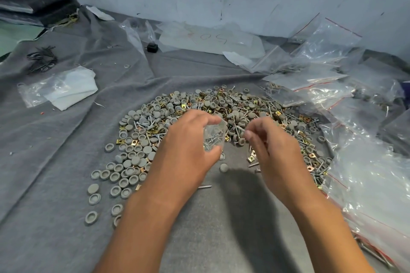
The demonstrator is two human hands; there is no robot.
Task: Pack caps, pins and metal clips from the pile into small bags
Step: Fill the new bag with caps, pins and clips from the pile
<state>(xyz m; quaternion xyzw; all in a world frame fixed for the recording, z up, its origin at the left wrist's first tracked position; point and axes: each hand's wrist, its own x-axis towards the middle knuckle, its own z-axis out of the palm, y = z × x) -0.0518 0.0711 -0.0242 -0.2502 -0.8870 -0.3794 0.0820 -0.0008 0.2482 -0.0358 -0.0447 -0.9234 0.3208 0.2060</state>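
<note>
I see my left hand [188, 139] curled around a small clear plastic bag [214, 137], mouth toward the right, likely so pins can drop in. Silver pins already show inside it. My right hand [270, 142] hovers beside it, fingers loosely bent; I cannot tell whether it pinches anything. Beneath lies the pile of grey round caps, brass clips and pins [199, 113] on grey cloth [55, 162].

matt grey plastic caps [133, 159], shiny brass-toned metal clips [251, 158] and glossy clear bags [363, 184] on rough cloth [55, 162].
</note>
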